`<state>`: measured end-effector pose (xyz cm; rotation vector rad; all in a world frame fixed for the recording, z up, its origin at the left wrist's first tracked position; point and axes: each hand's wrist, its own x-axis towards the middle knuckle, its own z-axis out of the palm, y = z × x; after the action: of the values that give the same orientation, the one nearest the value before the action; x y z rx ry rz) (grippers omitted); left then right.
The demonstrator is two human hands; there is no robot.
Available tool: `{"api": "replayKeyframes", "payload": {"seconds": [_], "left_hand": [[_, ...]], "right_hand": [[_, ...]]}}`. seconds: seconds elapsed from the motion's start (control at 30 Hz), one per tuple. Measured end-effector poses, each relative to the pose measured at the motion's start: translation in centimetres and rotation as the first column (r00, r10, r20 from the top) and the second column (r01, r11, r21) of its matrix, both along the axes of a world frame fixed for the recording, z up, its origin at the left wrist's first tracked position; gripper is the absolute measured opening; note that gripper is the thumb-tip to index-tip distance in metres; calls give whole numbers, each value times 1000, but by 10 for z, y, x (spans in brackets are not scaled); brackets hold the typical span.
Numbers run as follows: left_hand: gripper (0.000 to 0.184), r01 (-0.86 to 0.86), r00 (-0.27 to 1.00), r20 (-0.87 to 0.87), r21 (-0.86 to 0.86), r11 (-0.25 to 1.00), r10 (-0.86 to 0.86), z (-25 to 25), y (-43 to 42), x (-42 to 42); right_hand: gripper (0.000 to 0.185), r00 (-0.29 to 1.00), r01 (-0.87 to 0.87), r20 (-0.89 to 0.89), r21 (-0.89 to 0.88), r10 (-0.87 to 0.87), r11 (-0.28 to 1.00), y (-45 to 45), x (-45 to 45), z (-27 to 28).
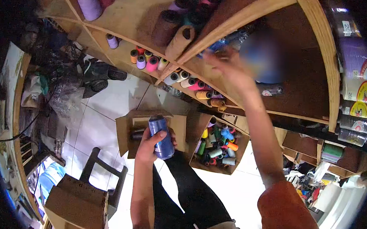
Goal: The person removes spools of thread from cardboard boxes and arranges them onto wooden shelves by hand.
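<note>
In my left hand (pixel 147 149) is a blue spool of thread (pixel 162 139), held upright with my fingers wrapped round it. It is above an open cardboard box (pixel 175 132), in which a dark spool (pixel 138 134) shows. My right hand (pixel 230 69) is raised at a wooden shelf compartment, near some blue wrapped items (pixel 221 43). Motion smears its fingers, so I cannot make out whether they hold anything. Beyond it, a blurred blue and purple shape (pixel 263 56) fills part of the compartment, and a dark spool in clear wrap (pixel 272 90) lies below that.
Wooden shelves (pixel 232 19) hold several thread spools, including a lilac cone (pixel 90 4) and a tan cone (pixel 181 42). A second box (pixel 218 168) contains mixed spools. A stool (pixel 92 164), another carton (pixel 76 204) and black sandals (pixel 95 87) are on the left.
</note>
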<state>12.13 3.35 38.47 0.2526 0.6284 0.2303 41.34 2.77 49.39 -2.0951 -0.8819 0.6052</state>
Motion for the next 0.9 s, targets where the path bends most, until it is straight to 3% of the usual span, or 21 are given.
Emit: {"api": "replayKeyframes", "payload": {"seconds": [0.03, 0.13, 0.17, 0.37, 0.47, 0.5, 0.6, 0.63, 0.67, 0.7, 0.77, 0.87, 0.9], "left_hand": [[48, -1, 1000, -8, 7, 1000, 2, -1, 0, 0], [46, -4, 1000, -27, 25, 1000, 4, -3, 0, -1], [46, -5, 999, -35, 32, 999, 6, -4, 0, -1], [46, -23, 999, -25, 44, 999, 24, -4, 3, -2], [43, -45, 996, -77, 16, 999, 46, 7, 7, 4], [43, -5, 995, -100, 110, 994, 16, 8, 7, 7], [45, -72, 995, 64, -120, 990, 80, 12, 15, 19], [49, -68, 997, 34, -95, 993, 71, 24, 17, 24], [46, -69, 995, 63, -82, 994, 74, 23, 19, 25], [45, -93, 989, 108, -62, 994, 99, 25, 21, 30], [44, -131, 978, 163, -13, 991, 131, 29, 24, 39], [44, -157, 969, 198, 39, 987, 147, 31, 26, 49], [44, -151, 966, 222, 50, 987, 137, 33, 28, 51]], "right_hand": [[32, 997, -63, 41, 32, 62, 997, -3, -2, -8], [27, 970, 53, 235, 16, -56, 998, -3, -10, -34], [25, 944, 83, 314, 82, -105, 993, -5, 0, -60], [24, 841, 108, 512, 157, -174, 982, -1, -2, -71], [23, 877, 139, 443, 135, -185, 981, -2, -1, -74], [27, 870, 103, 475, 93, -135, 990, -3, -8, -59], [30, 934, 278, 221, 45, -281, 960, -18, -24, -45], [29, 975, 177, 115, 101, -188, 979, -28, -39, -34], [30, 994, 72, -79, -114, -81, 991, -34, -49, -15], [33, 908, 4, -413, -165, -72, 986, -37, -68, 1], [38, 887, -120, -449, 6, 109, 993, -56, -97, -3], [45, 966, -174, -220, -167, 136, 970, -59, -127, 18], [46, 975, -149, -183, -134, 123, 980, -62, -130, 12]]}}
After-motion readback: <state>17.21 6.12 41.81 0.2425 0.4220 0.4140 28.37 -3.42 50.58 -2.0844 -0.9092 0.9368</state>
